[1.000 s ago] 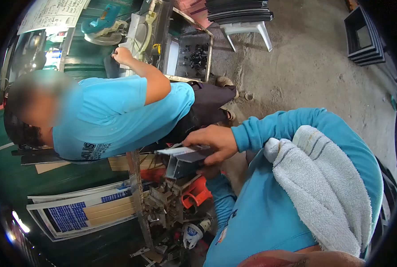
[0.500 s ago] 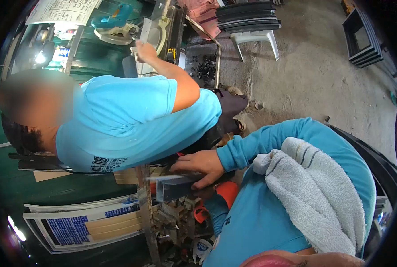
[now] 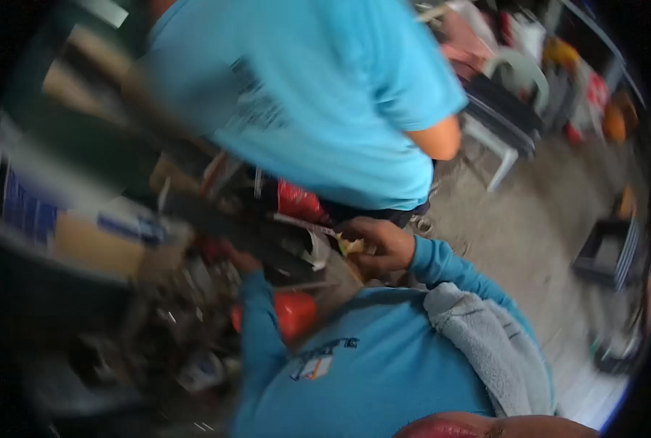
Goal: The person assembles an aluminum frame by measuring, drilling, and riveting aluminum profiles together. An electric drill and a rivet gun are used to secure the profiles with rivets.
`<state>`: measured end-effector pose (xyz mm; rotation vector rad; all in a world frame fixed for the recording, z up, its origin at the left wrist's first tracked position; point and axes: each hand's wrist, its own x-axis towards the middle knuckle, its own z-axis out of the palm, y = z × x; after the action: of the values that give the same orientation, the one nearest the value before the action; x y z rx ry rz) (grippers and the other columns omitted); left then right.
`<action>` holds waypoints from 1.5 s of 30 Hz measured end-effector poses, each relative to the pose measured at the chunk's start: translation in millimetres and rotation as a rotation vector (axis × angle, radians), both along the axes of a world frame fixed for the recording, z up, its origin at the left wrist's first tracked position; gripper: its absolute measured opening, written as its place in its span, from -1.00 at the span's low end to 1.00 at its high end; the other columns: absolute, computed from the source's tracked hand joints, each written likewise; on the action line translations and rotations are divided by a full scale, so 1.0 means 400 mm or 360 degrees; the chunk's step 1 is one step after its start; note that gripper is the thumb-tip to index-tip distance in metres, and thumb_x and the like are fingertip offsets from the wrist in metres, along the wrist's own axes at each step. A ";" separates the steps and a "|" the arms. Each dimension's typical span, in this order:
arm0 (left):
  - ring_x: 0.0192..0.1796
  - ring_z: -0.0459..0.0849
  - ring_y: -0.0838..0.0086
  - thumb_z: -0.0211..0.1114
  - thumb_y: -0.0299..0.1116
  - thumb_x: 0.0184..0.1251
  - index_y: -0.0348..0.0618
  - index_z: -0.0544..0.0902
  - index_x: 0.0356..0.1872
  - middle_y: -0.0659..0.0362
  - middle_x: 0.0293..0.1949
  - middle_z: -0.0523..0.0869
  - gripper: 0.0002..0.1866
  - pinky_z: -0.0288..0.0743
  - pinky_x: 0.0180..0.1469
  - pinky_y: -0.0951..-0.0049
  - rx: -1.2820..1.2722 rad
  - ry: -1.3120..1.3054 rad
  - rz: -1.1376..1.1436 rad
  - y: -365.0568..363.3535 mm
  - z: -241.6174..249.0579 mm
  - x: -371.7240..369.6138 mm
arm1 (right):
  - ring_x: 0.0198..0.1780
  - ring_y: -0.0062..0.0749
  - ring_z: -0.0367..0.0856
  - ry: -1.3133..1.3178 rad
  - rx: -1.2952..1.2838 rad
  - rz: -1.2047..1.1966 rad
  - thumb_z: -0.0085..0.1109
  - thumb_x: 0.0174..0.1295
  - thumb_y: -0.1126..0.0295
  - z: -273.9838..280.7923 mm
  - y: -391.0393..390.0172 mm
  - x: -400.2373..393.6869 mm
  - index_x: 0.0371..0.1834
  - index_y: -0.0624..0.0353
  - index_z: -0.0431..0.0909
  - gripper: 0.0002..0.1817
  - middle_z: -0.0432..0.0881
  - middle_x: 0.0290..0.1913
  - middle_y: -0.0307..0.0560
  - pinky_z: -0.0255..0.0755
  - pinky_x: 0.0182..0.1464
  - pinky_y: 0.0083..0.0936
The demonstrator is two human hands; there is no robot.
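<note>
A long dark metal profile (image 3: pixel 256 244) slants across the view in front of my body. My left hand (image 3: pixel 241 259) grips it from below, partly hidden behind it and blurred. To the right, my right hand (image 3: pixel 384 244) is closed on a small yellow tape measure (image 3: pixel 352 244). A thin pale strip (image 3: pixel 303 225), which looks like its blade, runs left from it above the profile. Motion smears the fine details.
A co-worker in a light blue shirt (image 3: pixel 303 95) stands close ahead. An orange-red object (image 3: pixel 290 314) is below the profile. A white plastic stool (image 3: pixel 497 153) bears dark strips. Dark frames (image 3: pixel 604 252) are on the floor at right. Printed boards (image 3: pixel 70 233) lean at left.
The view has swung, so the co-worker appears higher and further right. My right hand has left the dark profile and now holds the tape measure. My left hand now shows, on the profile.
</note>
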<state>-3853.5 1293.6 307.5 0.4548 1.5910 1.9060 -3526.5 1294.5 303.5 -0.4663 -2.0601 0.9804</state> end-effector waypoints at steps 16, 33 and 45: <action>-0.08 0.65 0.27 0.26 0.06 0.29 -0.23 0.48 0.23 0.01 0.01 0.62 -0.35 0.55 -0.03 0.28 -0.0052 0.0192 -0.0424 0.180 -0.020 -0.029 | 0.08 -0.22 0.63 -0.0023 -0.0517 0.0122 0.18 0.36 0.32 -0.075 -0.064 0.129 0.32 0.21 0.37 -0.50 0.58 0.12 0.00 0.52 0.10 -0.32; -0.04 0.68 -0.05 0.26 0.14 0.22 -0.27 0.72 -0.18 -0.18 -0.15 0.72 -0.44 0.52 0.07 0.10 -0.0450 0.2405 -0.1559 1.198 -0.074 0.317 | 0.10 -0.26 0.57 -0.0209 -0.0461 -0.0292 0.15 0.37 0.33 -0.077 0.328 0.010 0.34 0.20 0.33 -0.50 0.56 0.10 0.02 0.48 0.11 -0.31; 0.09 0.59 0.16 0.51 -0.06 -0.01 -0.06 0.49 -0.03 0.11 -0.05 0.62 -0.44 0.52 0.05 0.07 -0.0116 0.3005 -0.1177 1.534 -0.125 0.473 | -0.05 -0.31 0.61 -0.0084 -0.0287 -0.0801 0.13 0.38 0.34 0.142 0.727 0.009 0.27 0.15 0.43 -0.59 0.62 0.01 -0.02 0.49 0.01 -0.42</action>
<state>-3664.4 1907.2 257.5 2.7805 1.7494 0.4385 -3522.8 1585.1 360.3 -1.0547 -1.7726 0.8498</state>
